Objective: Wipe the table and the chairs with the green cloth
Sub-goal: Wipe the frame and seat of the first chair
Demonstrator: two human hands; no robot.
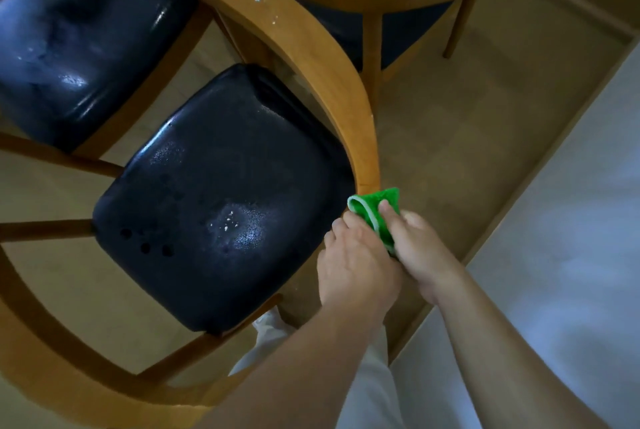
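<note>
Green cloth (375,212) half hidden in both hands' grip, left hand (353,269) and right hand (420,252), covering chair armrest (311,58) end

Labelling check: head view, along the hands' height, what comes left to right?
Black seat → left hand → green cloth → right hand → white table.

Both hands (391,255) curled, side by side
</note>
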